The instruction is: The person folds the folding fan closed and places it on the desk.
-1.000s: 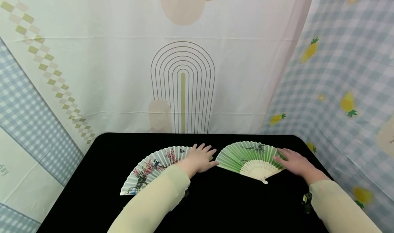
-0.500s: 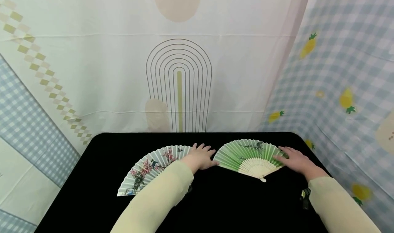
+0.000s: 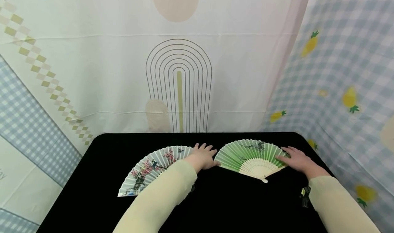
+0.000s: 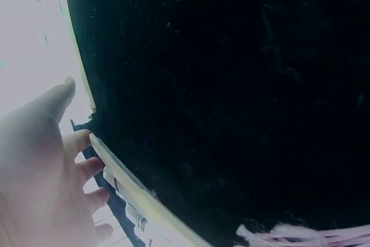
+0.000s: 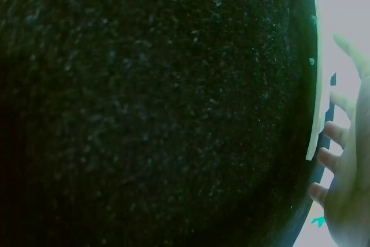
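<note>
Both hands lie flat and released: left hand (image 3: 203, 156) on the blossom fan (image 3: 150, 168) at 10 o'clock, right hand (image 3: 297, 160) on the green fan (image 3: 250, 156) at 2 o'clock on the worktop (image 3: 215, 205); spreading looks finished, next likely lifting away

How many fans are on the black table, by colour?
White fan with pink blossoms: 1
Green fan: 1
Total: 2 fans, both spread open on the table.
</note>
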Action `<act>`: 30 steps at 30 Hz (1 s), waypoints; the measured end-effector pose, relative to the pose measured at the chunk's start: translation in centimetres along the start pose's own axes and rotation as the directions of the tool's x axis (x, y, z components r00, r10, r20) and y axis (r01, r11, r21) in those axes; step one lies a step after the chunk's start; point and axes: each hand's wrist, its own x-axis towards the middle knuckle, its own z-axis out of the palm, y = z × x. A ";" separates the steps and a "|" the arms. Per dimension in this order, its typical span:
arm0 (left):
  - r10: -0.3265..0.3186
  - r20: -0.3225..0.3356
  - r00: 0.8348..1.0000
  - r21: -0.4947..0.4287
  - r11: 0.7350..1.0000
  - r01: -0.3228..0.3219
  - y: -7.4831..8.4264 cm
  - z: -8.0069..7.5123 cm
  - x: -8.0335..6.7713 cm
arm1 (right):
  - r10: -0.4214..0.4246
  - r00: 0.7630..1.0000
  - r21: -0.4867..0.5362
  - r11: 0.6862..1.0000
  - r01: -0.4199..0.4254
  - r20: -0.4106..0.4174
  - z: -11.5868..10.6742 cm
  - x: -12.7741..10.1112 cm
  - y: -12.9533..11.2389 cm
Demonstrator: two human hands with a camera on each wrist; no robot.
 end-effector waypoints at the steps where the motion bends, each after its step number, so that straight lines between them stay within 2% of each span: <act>1: -0.001 0.000 1.000 -0.005 1.000 0.001 0.0 0.0 0.1 | 0.003 1.000 -0.001 1.000 -0.003 -0.004 0.0 0.0 0.0; 5: -0.006 0.006 1.000 -0.030 1.000 0.006 0.0 -0.2 0.4 | 0.003 1.000 0.002 1.000 -0.002 -0.021 0.0 0.2 0.3; 14: -0.018 0.020 1.000 -0.021 1.000 0.018 0.2 -0.3 0.5 | -0.020 1.000 0.113 0.993 0.018 0.021 0.1 0.3 0.7; 21: -0.004 0.021 1.000 -0.036 0.999 0.004 0.1 -0.2 0.2 | -0.027 1.000 0.089 0.996 0.027 -0.007 0.2 0.0 0.6; 30: 0.004 0.021 1.000 -0.064 0.998 -0.003 -0.1 -0.4 0.1 | -0.031 0.999 0.115 0.993 0.032 -0.010 0.3 0.0 0.7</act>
